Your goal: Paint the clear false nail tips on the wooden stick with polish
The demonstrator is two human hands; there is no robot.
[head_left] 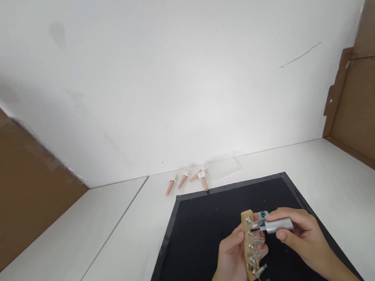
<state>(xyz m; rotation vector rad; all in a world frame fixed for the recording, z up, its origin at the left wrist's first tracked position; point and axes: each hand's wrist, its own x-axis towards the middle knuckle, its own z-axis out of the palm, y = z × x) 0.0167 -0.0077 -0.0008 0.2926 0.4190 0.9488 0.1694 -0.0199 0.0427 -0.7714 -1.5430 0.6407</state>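
Observation:
My left hand [230,258] is wrapped round a narrow wooden block [248,254]. Several small metal balls sit along the block, with clear nail tips [260,254] sticking out to its right. Between finger and thumb, my right hand [305,240] pinches the silver cap of a nail polish brush [278,226]. The brush's dark bristles point left, at a nail tip near the upper end of the block; whether they touch it I cannot tell. A small blue-grey item with a dark round mark [263,215] shows just behind the brush, partly hidden by my right fingers.
Both hands are over a black mat [197,248] with a grey taped edge, on a white table [132,263]. Several pink sticks with white heads [203,181] lie beyond the mat, beside a clear plastic piece [225,167]. Brown cardboard panels [9,164] flank both sides.

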